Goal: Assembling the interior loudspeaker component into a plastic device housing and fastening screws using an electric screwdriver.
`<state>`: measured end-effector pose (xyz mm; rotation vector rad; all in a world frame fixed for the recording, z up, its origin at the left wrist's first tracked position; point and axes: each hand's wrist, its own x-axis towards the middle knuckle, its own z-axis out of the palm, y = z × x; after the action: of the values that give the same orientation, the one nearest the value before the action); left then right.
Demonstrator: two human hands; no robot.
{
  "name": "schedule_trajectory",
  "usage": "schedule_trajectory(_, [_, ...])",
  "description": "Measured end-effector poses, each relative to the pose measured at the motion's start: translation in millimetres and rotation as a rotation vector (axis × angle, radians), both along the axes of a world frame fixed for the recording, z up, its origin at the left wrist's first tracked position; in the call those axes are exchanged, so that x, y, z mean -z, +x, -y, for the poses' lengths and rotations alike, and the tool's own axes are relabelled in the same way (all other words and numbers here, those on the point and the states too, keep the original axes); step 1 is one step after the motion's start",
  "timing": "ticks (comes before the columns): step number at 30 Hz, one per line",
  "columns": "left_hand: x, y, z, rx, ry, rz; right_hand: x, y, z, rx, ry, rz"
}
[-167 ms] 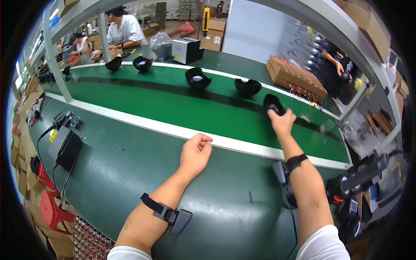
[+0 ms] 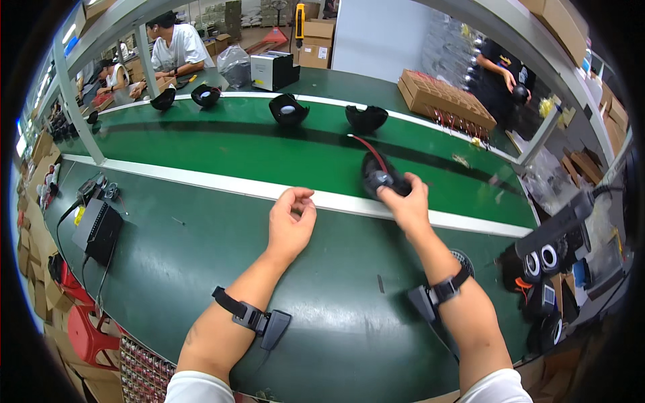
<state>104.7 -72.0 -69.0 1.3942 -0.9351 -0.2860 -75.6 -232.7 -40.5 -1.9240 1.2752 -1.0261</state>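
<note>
My right hand (image 2: pixel 403 205) grips a black speaker cone (image 2: pixel 377 176) with a red wire curving off its top, held over the white stripe at the near edge of the green conveyor belt (image 2: pixel 222 144). My left hand (image 2: pixel 290 221) hovers beside it above the dark green worktable (image 2: pixel 201 269), fingers curled loosely with nothing in them. More black speaker cones ride the belt: one (image 2: pixel 366 118) just beyond my right hand, another (image 2: pixel 288 109) further left, and a third (image 2: pixel 205 95) near the far end.
A black box with cables (image 2: pixel 98 230) sits at the table's left. Finished speakers and tools (image 2: pixel 547 258) crowd the right edge. A brown cardboard tray (image 2: pixel 443 99) and a white machine (image 2: pixel 272 70) stand beyond the belt. People work at the far left and far right.
My right hand has lifted the speaker cone off the belt and drawn it toward me. My left hand has risen slightly, fingers curling.
</note>
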Motion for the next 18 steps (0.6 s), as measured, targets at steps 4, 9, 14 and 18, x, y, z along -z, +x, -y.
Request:
schedule_trajectory(4, [-28.4,-17.6,-17.1,-0.039,-0.163,0.42,-21.1,-43.5,-80.1,-0.314,-0.011,-0.067])
schedule_trajectory(9, [-54.8,-55.4,-53.6,0.35,-0.014,0.443,-30.5,-105.1,-128.5,-0.641,-0.006,-0.102])
schedule_trajectory(14, [-73.8,-88.9,-76.6,0.537,0.345,0.684,-32.3,-135.7,-135.3,-0.744,-0.003,-0.079])
schedule_trajectory(18, [-75.5,-103.6,-72.6,0.553,0.408,0.702,-26.8,-142.7,-136.5,-0.79,-0.035,-0.085])
